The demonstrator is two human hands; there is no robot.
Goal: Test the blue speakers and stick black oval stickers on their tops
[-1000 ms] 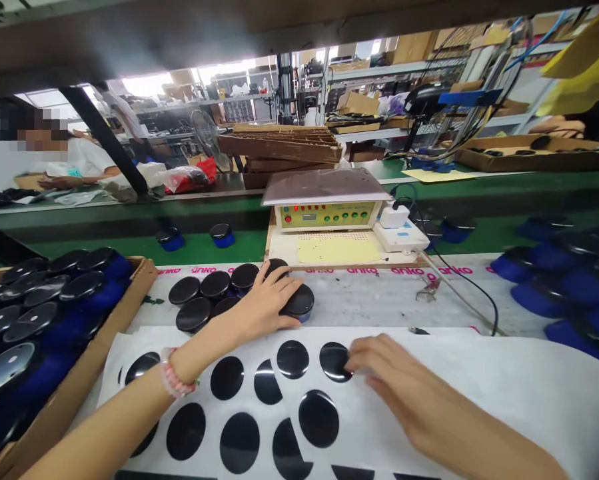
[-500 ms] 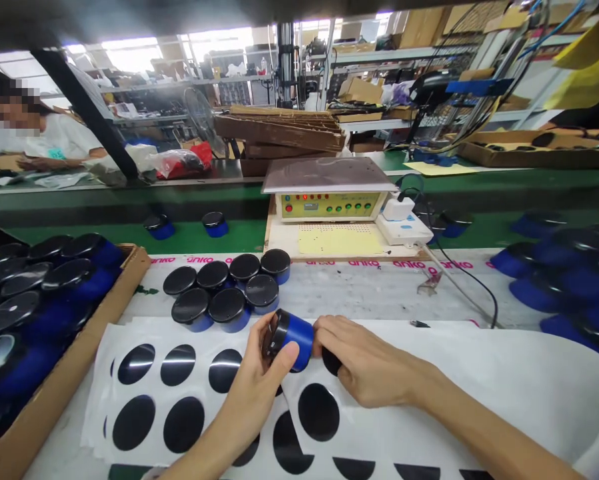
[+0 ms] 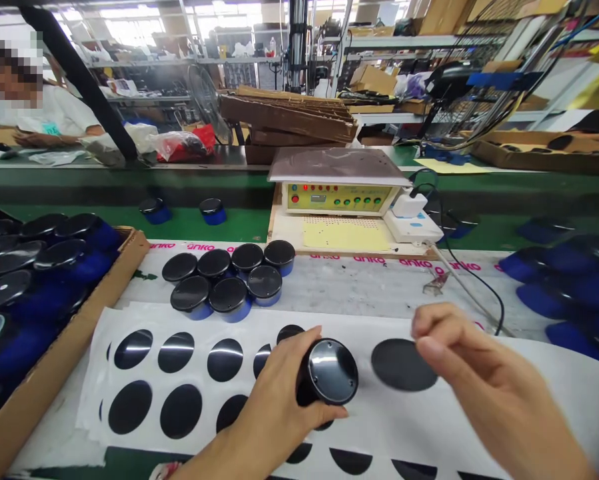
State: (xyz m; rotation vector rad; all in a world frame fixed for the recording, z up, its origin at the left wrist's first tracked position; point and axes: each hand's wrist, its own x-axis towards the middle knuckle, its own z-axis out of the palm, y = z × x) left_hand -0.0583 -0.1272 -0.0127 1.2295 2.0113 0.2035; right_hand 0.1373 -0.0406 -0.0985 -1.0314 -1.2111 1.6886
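Observation:
In my left hand [image 3: 279,390] is a blue and black round canister [image 3: 333,371], tilted so that its glossy black end with small holes faces me. My fingers and thumb wrap around its side. To the right, my right hand [image 3: 484,380] pinches a thin black round sticker [image 3: 404,364] by its right edge, apart from the canister. Below both hands lie white backing sheets [image 3: 206,320] with rows of black circles, partly covered by my left hand and arm.
Several blue canisters with black tops [image 3: 229,297] stand behind the sheets. More fill a cardboard box [image 3: 124,267] at left, and others are piled at right [image 3: 564,267]. A control box [image 3: 339,193] with buttons and a cable sits at the back. Another person [image 3: 59,113] works at far left.
My left hand has turned the canister so its black end faces me and moved it right. My right hand has moved right and up off the sheet with the black sticker.

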